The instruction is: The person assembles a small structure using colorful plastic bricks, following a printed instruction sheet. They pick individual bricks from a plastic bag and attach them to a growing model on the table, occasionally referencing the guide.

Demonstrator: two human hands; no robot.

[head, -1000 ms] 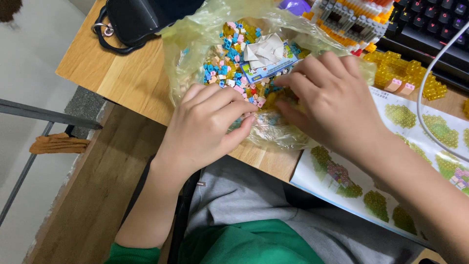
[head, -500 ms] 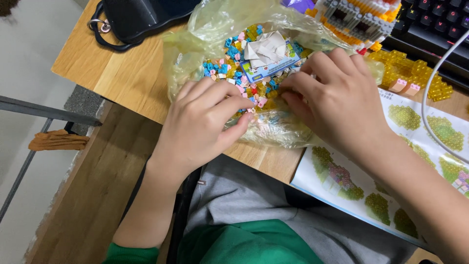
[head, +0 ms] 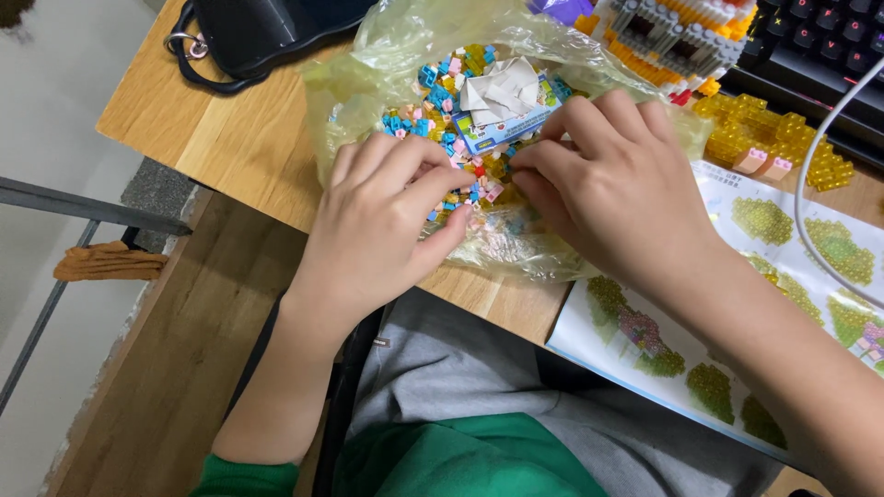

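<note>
Clear plastic bag (head: 368,83) of small coloured bricks (head: 451,83) lies at the upper middle of the frame on the wooden table (head: 212,138). Both the left hand (head: 387,221) and right hand (head: 617,184) rest on it, fingers curled among the bricks; whether either pinches a piece I cannot tell.

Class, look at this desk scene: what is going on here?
A person seated at a wooden desk has both hands in an open clear plastic bag of tiny coloured building bricks. The left hand and right hand pick among the pieces with their fingertips. A picture instruction sheet lies to the right, beside a partly built brick model.
</note>
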